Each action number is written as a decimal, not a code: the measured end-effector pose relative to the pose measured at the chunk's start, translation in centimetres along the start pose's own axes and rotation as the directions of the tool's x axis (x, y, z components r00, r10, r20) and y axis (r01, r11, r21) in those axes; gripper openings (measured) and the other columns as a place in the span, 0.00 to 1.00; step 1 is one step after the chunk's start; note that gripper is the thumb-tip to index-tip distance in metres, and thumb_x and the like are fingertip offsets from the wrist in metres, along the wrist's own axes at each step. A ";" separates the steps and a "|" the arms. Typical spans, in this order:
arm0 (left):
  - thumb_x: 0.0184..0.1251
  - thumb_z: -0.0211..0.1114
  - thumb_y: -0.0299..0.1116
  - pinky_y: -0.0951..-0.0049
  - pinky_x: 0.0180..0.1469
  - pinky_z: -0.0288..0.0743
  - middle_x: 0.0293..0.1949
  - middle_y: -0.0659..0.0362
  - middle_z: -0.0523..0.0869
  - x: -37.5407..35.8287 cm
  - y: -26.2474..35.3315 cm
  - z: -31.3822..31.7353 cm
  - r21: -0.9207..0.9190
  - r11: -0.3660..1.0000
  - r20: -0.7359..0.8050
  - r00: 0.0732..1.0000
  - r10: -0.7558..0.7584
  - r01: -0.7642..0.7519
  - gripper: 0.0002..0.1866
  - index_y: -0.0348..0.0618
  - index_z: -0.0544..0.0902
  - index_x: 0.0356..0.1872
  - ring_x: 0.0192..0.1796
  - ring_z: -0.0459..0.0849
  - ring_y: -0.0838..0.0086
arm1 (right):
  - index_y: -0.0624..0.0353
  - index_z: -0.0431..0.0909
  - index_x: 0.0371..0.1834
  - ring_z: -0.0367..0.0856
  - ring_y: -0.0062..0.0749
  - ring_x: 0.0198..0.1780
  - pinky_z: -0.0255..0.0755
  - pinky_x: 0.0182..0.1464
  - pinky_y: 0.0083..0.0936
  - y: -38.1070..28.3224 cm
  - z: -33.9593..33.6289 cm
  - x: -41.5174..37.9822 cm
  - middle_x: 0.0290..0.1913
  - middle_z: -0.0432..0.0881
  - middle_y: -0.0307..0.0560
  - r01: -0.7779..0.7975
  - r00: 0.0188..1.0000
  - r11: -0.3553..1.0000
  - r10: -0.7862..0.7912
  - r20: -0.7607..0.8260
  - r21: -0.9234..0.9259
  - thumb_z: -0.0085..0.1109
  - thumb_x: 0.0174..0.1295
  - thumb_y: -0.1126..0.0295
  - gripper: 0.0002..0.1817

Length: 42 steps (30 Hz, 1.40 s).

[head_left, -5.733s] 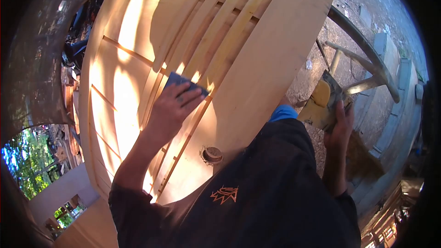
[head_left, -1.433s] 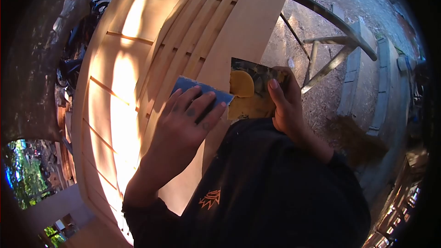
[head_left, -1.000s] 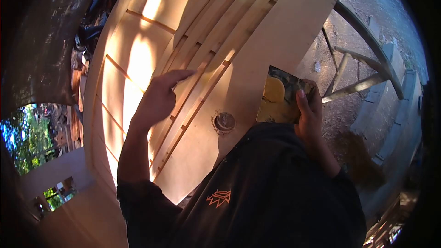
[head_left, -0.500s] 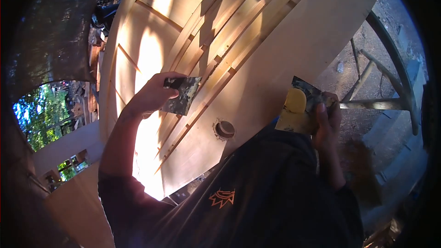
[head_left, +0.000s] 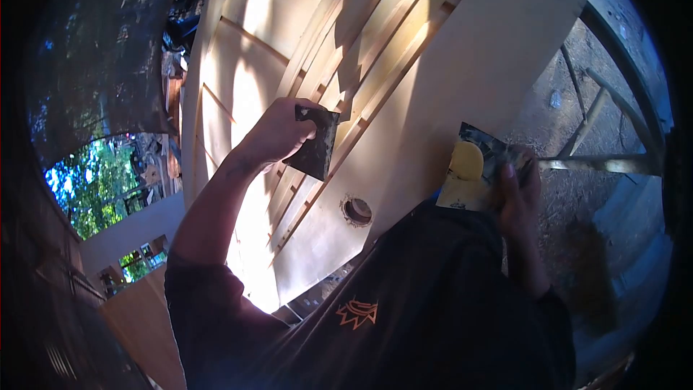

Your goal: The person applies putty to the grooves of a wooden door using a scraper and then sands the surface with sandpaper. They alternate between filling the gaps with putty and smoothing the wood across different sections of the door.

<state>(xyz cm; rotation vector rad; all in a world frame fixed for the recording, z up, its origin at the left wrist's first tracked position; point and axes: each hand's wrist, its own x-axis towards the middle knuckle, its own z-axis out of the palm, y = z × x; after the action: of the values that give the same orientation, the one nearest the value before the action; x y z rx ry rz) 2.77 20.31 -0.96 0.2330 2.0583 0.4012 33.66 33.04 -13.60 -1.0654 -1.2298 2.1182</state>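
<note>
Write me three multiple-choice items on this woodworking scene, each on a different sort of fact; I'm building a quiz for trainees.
1. Where does the dark flat scraper blade in the left hand rest?
A. on the dirt ground
B. against the pale slatted wooden door
C. on the dark shirt

2. What colour is the blob of putty on the flat metal board in the right hand?
A. yellow
B. red
C. white

3. What is the state of the round hole in the door?
A. plugged with a knob
B. taped over
C. open

Answers: 1 B, the blade lies on the slats; 2 A, the blob is plainly yellow; 3 C, it looks dark and unfilled.
</note>
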 end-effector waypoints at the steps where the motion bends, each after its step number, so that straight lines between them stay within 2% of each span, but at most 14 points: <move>1: 0.48 0.56 0.19 0.78 0.40 0.74 0.36 0.56 0.81 0.2 0.8 0.1 0.021 1.000 -0.005 1.000 0.022 -0.022 0.23 0.30 0.77 0.51 0.35 0.79 0.77 | 0.63 0.67 0.53 0.71 0.21 0.46 0.65 0.52 0.21 -0.4 0.0 -0.3 0.43 0.75 0.42 -0.003 1.000 1.000 0.003 -0.004 0.011 0.50 0.68 0.67 0.15; 5: 0.50 0.55 0.21 0.78 0.38 0.76 0.35 0.56 0.82 2.0 2.6 0.1 0.091 0.989 0.015 0.993 0.120 -0.121 0.22 0.29 0.77 0.50 0.33 0.80 0.77 | 0.64 0.67 0.54 0.72 0.23 0.48 0.65 0.54 0.22 -0.6 -0.3 -1.0 0.45 0.75 0.43 -0.003 1.000 1.000 0.004 -0.027 0.013 0.50 0.68 0.66 0.16; 9: 0.52 0.55 0.20 0.75 0.38 0.80 0.34 0.56 0.83 1.5 3.9 0.9 -0.269 0.917 0.046 0.947 0.317 -0.294 0.20 0.32 0.79 0.49 0.32 0.83 0.75 | 0.64 0.66 0.55 0.73 0.24 0.48 0.68 0.53 0.24 -1.3 0.7 -2.0 0.45 0.76 0.45 -0.061 0.993 0.992 0.071 -0.089 0.110 0.51 0.68 0.64 0.18; 11: 0.53 0.54 0.17 0.72 0.53 0.75 0.43 0.53 0.84 -1.0 3.6 2.3 -0.201 0.820 -0.007 0.838 0.545 -0.535 0.23 0.29 0.75 0.54 0.45 0.82 0.74 | 0.64 0.65 0.55 0.75 0.24 0.48 0.71 0.52 0.25 -0.6 1.2 -2.4 0.46 0.76 0.46 -0.029 0.992 0.967 0.059 -0.114 0.255 0.52 0.68 0.63 0.19; 13: 0.55 0.49 0.15 0.71 0.56 0.73 0.48 0.52 0.82 -5.4 2.3 5.0 -0.070 0.650 -0.038 0.653 0.757 -0.757 0.23 0.30 0.75 0.55 0.51 0.80 0.71 | 0.64 0.64 0.55 0.78 0.26 0.46 0.75 0.51 0.27 -1.8 2.8 -3.2 0.46 0.77 0.48 -0.022 0.993 0.904 0.068 -0.093 0.426 0.52 0.68 0.64 0.19; 15: 0.56 0.48 0.14 0.68 0.57 0.73 0.51 0.47 0.78 -7.8 -0.4 6.8 0.271 0.239 0.003 0.249 0.968 -0.932 0.23 0.34 0.76 0.55 0.55 0.79 0.61 | 0.64 0.64 0.55 0.80 0.28 0.45 0.78 0.49 0.29 -2.3 4.5 -4.3 0.46 0.77 0.49 -0.032 0.996 0.854 0.068 -0.051 0.519 0.51 0.68 0.64 0.19; 17: 0.63 0.51 0.18 0.59 0.59 0.73 0.51 0.44 0.76 -9.3 -3.9 9.0 0.495 -0.008 0.005 -0.007 1.000 -0.869 0.18 0.38 0.75 0.54 0.56 0.77 0.51 | 0.64 0.63 0.55 0.81 0.30 0.44 0.80 0.47 0.30 -2.5 6.1 -5.9 0.46 0.78 0.50 -0.057 0.997 0.845 0.072 -0.007 0.532 0.51 0.68 0.65 0.18; 19: 0.63 0.53 0.18 0.56 0.57 0.75 0.51 0.45 0.74 -9.7 -7.8 10.3 0.564 -0.130 0.017 -0.146 0.989 -0.816 0.16 0.40 0.75 0.51 0.56 0.77 0.49 | 0.64 0.63 0.56 0.82 0.30 0.43 0.80 0.46 0.30 -3.2 8.3 -8.0 0.47 0.78 0.50 -0.100 0.995 0.815 0.090 0.046 0.571 0.50 0.69 0.66 0.18; 22: 0.60 0.58 0.17 0.55 0.55 0.77 0.50 0.47 0.75 -8.0 -14.7 10.6 0.574 -0.136 -0.086 -0.224 0.971 -0.808 0.16 0.40 0.75 0.50 0.56 0.76 0.47 | 0.64 0.62 0.57 0.82 0.32 0.45 0.79 0.48 0.32 -2.2 10.7 -11.1 0.48 0.78 0.50 -0.131 0.991 0.845 0.098 0.091 0.519 0.50 0.69 0.66 0.18; 26: 0.54 0.56 0.14 0.58 0.61 0.72 0.52 0.51 0.77 -9.8 -20.7 6.9 0.696 0.108 -0.016 0.136 0.991 -0.710 0.18 0.41 0.81 0.46 0.58 0.76 0.56 | 0.62 0.63 0.56 0.80 0.28 0.44 0.76 0.48 0.27 -1.2 14.2 -16.1 0.46 0.78 0.47 -0.079 0.997 0.885 0.065 0.047 0.458 0.50 0.69 0.66 0.17; 29: 0.54 0.59 0.19 0.51 0.61 0.69 0.53 0.51 0.78 -14.6 -22.1 4.1 0.444 0.244 -0.147 0.198 0.969 -0.862 0.20 0.45 0.81 0.50 0.58 0.76 0.54 | 0.61 0.66 0.52 0.75 0.21 0.39 0.71 0.44 0.20 2.0 15.2 -17.7 0.40 0.77 0.43 0.319 0.946 0.935 -0.324 0.005 0.155 0.51 0.68 0.68 0.14; 32: 0.54 0.59 0.20 0.49 0.62 0.67 0.53 0.52 0.79 -19.4 -23.2 2.8 0.630 0.111 0.049 0.183 0.982 -0.769 0.20 0.45 0.81 0.51 0.59 0.75 0.53 | 0.61 0.68 0.49 0.71 0.17 0.35 0.66 0.39 0.17 3.2 16.8 -20.0 0.35 0.75 0.39 0.467 0.881 0.860 -0.472 0.024 -0.205 0.52 0.67 0.69 0.11; 35: 0.46 0.57 0.14 0.58 0.59 0.73 0.49 0.55 0.82 -21.5 -24.2 3.3 0.731 0.024 0.090 0.131 0.987 -0.682 0.23 0.47 0.84 0.44 0.56 0.78 0.56 | 0.62 0.68 0.48 0.71 0.17 0.36 0.66 0.38 0.18 4.4 18.4 -22.1 0.33 0.75 0.38 0.510 0.857 0.835 -0.514 0.039 -0.207 0.52 0.67 0.70 0.11; 42: 0.47 0.59 0.16 0.56 0.58 0.73 0.47 0.54 0.83 -21.9 -26.3 3.9 0.729 0.001 0.115 0.123 0.986 -0.685 0.21 0.48 0.84 0.44 0.54 0.79 0.55 | 0.62 0.68 0.48 0.71 0.16 0.35 0.67 0.38 0.18 5.8 20.4 -25.6 0.33 0.76 0.39 0.524 0.848 0.826 -0.528 0.038 -0.210 0.51 0.68 0.70 0.10</move>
<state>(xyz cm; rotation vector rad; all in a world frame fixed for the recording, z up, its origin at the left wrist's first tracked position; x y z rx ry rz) 16.97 -10.45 5.02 2.2574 2.1161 0.4888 32.21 1.73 -2.57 -0.7105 -1.5555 1.5709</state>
